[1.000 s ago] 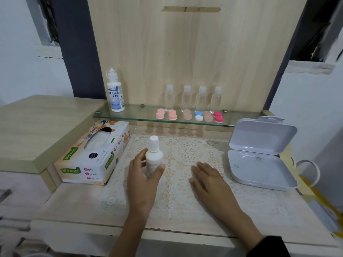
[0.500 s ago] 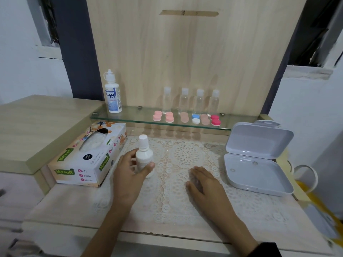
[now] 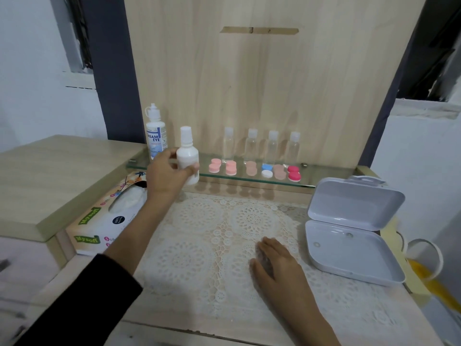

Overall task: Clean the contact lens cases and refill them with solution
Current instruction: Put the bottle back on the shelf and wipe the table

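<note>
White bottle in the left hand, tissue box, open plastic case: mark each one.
white bottle (image 3: pixel 187 156), head view, on its body
tissue box (image 3: pixel 99 213), head view, on its top face
open plastic case (image 3: pixel 349 255), head view, on the bare floor of its base

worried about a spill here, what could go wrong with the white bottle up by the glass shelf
1. The left hand holds the white bottle right at the glass shelf edge; it could knock the rim.
2. The gap between the labelled bottle and the pink lens cases looks tight; either might get bumped over.
3. The right hand lies flat on the lace mat, so one hand alone controls the bottle.
</note>
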Demonstrator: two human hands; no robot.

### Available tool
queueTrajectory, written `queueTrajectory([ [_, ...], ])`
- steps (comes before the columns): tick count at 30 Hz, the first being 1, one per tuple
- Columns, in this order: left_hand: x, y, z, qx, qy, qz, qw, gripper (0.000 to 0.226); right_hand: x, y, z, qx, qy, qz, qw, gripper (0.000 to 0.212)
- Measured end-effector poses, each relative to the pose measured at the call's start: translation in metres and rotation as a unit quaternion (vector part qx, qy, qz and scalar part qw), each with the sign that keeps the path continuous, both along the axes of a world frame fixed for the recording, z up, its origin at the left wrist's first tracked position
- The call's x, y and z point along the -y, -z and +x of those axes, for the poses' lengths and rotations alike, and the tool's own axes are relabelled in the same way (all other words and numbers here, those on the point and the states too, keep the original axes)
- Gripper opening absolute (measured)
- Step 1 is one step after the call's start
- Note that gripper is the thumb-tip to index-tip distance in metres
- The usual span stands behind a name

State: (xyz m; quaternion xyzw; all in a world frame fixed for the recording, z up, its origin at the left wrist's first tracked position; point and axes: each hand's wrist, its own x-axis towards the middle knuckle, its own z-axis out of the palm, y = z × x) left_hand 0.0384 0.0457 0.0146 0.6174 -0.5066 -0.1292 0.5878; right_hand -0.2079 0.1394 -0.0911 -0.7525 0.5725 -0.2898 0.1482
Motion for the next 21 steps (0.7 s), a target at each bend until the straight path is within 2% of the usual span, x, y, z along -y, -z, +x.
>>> queueTrajectory([
  [5,0.033,-0.018,0.002,0.040,-0.016,0.012,0.999,0.051,0.002,0.001,-0.001,-0.004,-0.005,0.003,1.000,0.052],
  [21,0.078,-0.025,-0.003,0.062,-0.048,0.089,0.993,0.049,0.005,-0.003,0.000,-0.007,-0.013,0.000,1.000,0.053],
])
